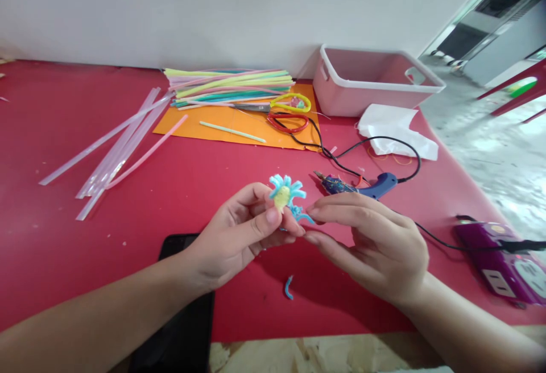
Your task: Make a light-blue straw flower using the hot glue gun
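My left hand [239, 231] pinches a small pipe-cleaner flower [282, 195] between thumb and fingers. It has light blue looped petals around a yellow centre. More blue pipe cleaner [303, 217] sticks out to the right below the petals. My right hand [379, 242] is beside it, thumb and index finger apart around the tip of that blue strand; whether they touch it I cannot tell. On the red table under the hands lies a short curved blue pipe-cleaner piece [289, 287]. A blue hot glue gun [362, 184] rests just beyond my right hand.
Behind lie pipe cleaners [230, 86] and scissors [256, 108] on an orange sheet [179, 123]. Clear glue sticks [123, 151] are at left, a black phone [187, 316] by my left forearm. Right: pink bin [354, 97], white cloth [388, 125], purple power strip [482, 248], black cord [420, 162].
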Demonstrator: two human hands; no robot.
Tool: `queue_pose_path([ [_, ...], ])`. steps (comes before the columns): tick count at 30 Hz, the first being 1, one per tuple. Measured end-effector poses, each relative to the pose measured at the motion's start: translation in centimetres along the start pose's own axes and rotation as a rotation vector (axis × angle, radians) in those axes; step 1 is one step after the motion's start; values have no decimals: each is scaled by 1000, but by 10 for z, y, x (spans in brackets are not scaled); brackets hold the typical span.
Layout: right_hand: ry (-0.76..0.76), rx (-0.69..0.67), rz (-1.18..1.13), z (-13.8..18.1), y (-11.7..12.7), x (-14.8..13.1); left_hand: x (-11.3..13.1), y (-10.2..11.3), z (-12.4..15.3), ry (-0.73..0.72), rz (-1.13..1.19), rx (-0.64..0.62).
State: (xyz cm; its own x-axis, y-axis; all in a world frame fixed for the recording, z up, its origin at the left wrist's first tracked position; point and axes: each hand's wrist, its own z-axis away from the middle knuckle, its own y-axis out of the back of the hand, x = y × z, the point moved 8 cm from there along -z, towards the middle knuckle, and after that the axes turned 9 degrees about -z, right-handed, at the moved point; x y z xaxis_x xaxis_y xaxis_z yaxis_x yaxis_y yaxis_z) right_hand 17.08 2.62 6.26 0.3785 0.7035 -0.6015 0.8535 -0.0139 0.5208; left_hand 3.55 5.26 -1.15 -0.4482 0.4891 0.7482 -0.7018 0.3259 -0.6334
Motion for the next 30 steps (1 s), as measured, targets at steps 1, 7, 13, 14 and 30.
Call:
queue_pose_path([
  [1,12,-2,12,-1,0,-2,0,0,0,1,0,2],
  [7,32,30,46,-5,5,-8,-1,-3,0,15,-23,-5],
  [13,131,115,146,-7,11,-19,-10,-3,0,54,-84,-49],
  [14,140,138,157,-5,12,-21,-10,-3,0,48,-110,-33],
  [30,162,157,211,-6,7,-31,-10,-2,-2,39,-223,-4],
])
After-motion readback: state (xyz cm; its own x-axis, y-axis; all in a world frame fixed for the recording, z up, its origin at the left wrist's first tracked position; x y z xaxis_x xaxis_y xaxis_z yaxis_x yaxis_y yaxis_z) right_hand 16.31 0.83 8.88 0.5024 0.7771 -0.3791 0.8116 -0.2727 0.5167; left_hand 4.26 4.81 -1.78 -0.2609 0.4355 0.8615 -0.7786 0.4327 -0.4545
